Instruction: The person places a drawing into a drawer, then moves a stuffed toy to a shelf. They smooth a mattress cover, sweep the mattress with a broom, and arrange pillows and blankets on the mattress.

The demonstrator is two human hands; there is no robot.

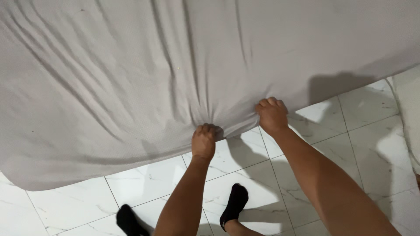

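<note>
Gripping noted: left hand (203,142) fisted on the lower edge of the pale grey sheet (131,78); right hand (272,116) just beside it, fingers curled tight over the same edge. Fabric bunched between both hands, creases fanning upward from the two grips. Judged mid-pull, sheet drawn taut toward the body; next move likely called for an even, two-handed tug. Sheet soft, matte, finely woven, spread over most of the view. Below, glossy white marbled floor tiles (372,118) and black socks (234,205).
</note>
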